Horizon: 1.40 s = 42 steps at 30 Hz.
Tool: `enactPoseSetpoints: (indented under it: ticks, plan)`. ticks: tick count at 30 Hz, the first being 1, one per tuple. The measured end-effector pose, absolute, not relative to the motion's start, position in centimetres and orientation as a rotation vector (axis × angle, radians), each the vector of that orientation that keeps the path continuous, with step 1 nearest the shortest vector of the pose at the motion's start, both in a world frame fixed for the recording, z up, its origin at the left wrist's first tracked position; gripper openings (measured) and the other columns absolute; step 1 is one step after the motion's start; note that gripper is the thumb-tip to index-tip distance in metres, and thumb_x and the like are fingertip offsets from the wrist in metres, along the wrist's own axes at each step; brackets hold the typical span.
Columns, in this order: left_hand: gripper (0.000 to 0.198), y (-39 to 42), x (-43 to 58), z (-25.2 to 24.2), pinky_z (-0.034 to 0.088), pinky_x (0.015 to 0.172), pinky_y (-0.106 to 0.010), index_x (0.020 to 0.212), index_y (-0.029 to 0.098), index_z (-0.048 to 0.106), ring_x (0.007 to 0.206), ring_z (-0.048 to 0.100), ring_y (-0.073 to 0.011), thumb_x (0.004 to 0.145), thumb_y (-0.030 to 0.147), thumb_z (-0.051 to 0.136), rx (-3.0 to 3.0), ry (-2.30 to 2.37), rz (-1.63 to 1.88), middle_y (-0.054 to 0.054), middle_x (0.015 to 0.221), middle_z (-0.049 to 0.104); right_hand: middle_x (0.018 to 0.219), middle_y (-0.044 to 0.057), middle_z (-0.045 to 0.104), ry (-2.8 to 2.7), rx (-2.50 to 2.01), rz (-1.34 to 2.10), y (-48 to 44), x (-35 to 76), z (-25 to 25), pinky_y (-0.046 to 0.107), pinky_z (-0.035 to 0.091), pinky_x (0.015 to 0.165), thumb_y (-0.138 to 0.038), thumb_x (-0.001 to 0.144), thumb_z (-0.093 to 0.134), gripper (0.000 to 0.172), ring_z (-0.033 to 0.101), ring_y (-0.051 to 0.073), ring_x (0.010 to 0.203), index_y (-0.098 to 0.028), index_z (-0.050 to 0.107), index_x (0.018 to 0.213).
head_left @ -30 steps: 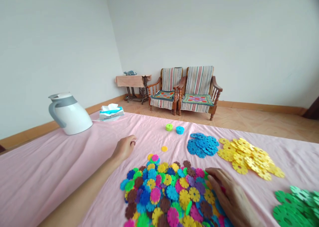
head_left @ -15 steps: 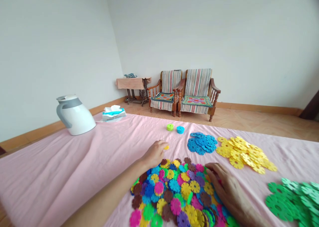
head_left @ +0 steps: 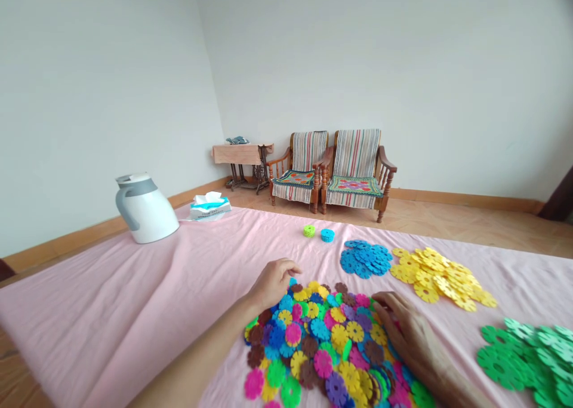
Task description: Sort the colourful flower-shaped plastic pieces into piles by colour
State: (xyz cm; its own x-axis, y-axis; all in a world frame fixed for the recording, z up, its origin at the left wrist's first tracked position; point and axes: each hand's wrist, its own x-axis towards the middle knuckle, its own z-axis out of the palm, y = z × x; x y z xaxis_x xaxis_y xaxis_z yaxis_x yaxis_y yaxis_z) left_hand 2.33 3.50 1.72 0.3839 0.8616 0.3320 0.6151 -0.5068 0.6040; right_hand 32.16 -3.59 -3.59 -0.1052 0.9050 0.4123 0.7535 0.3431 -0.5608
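A mixed heap of flower-shaped plastic discs (head_left: pixel 320 339) in pink, yellow, blue, green, purple and brown lies in front of me. My left hand (head_left: pixel 274 281) is just above the heap's far left edge, fingers loosely bent and apart, with no disc visible in them. My right hand (head_left: pixel 405 324) rests along the heap's right side, fingers stretched out over the discs; its palm side is hidden. Sorted blue discs (head_left: pixel 364 259), yellow discs (head_left: pixel 441 277) and green discs (head_left: pixel 528 357) form separate piles beyond and to the right.
A small lime-green stack (head_left: pixel 309 231) and a small blue stack (head_left: pixel 327 235) stand near the far edge of the pink cloth (head_left: pixel 215 265). To the left are a white-and-grey jug (head_left: pixel 152 214) and a tissue box (head_left: pixel 210 208). Two wooden armchairs (head_left: pixel 353 181) stand beyond.
The yellow disc that was at my left fingertips no longer shows there. My left hand has stayed near the heap's far edge, my right hand beside the heap. The view has shifted slightly.
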Motion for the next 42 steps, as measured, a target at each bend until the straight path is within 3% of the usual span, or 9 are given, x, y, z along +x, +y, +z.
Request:
enactPoseSetpoints:
  ticks: [8,12,18,22,30,37,42]
  plan:
    - [0.029,3.3,0.0,-0.1,0.049,0.073,-0.024,0.076,0.016,0.066,0.076,0.065,-0.015,0.07,0.003,0.04,2.076,1.594,1.141,-0.003,0.078,0.071,0.096,0.006,0.065,-1.887,-1.475,0.254,-3.8,32.1,-3.3,0.031,0.049,0.079,-0.041,0.091,0.038,0.031,0.062,0.019,0.088,-0.021,0.059,0.101]
    - [0.027,3.9,-0.4,-0.8,0.048,0.071,-0.024,0.076,0.016,0.067,0.076,0.066,-0.0157,0.071,0.004,0.042,2.087,1.603,1.097,-0.003,0.079,0.072,0.1,0.006,0.065,-1.892,-1.487,0.247,-3.8,32.3,-3.9,0.032,0.049,0.081,-0.041,0.091,0.038,0.03,0.062,0.019,0.091,-0.022,0.059,0.103]
    - [0.031,4.2,-0.3,-1.3,0.048,0.08,-0.028,0.096,0.016,0.069,0.088,0.065,-0.0176,0.08,0.011,0.043,2.177,1.451,1.001,-0.005,0.094,0.072,0.099,0.007,0.065,-1.902,-1.469,0.199,-3.8,31.5,-3.0,0.033,0.049,0.082,-0.04,0.09,0.042,0.029,0.062,0.02,0.091,-0.021,0.061,0.103]
    - [0.038,3.5,0.2,-0.5,0.046,0.085,-0.029,0.088,0.017,0.071,0.091,0.062,-0.0178,0.072,0.003,0.039,2.317,1.382,0.929,-0.005,0.09,0.071,0.094,0.006,0.066,-1.947,-1.392,0.25,-3.0,28.8,-1.2,0.032,0.048,0.079,-0.037,0.09,0.043,0.027,0.062,0.019,0.088,-0.022,0.064,0.097]
    - [0.04,3.2,0.1,-0.2,0.048,0.068,-0.021,0.069,0.017,0.071,0.069,0.065,-0.0132,0.063,0.002,0.035,2.188,1.288,0.856,0.0,0.072,0.071,0.092,0.007,0.066,-2.235,-1.312,0.374,0.5,23.8,0.3,0.029,0.043,0.081,-0.017,0.08,0.049,0.028,0.059,0.02,0.09,-0.022,0.067,0.101]
    - [0.036,3.9,-0.2,-0.8,0.047,0.067,-0.023,0.07,0.016,0.071,0.07,0.064,-0.0142,0.065,0.003,0.038,2.137,1.48,0.954,-0.001,0.073,0.071,0.085,0.006,0.063,-2.164,-1.41,0.394,1.5,23.2,-0.4,0.027,0.042,0.072,-0.015,0.069,0.055,0.017,0.059,0.019,0.081,-0.018,0.065,0.083]
    - [0.032,4.1,-0.2,-1.4,0.047,0.068,-0.023,0.072,0.016,0.071,0.071,0.064,-0.0141,0.069,0.004,0.041,2.164,1.435,0.961,-0.002,0.075,0.07,0.075,0.002,0.063,-2.094,-1.42,0.447,1.6,23.4,-0.6,0.024,0.041,0.065,-0.016,0.071,0.052,0.012,0.058,0.015,0.071,-0.019,0.064,0.073]
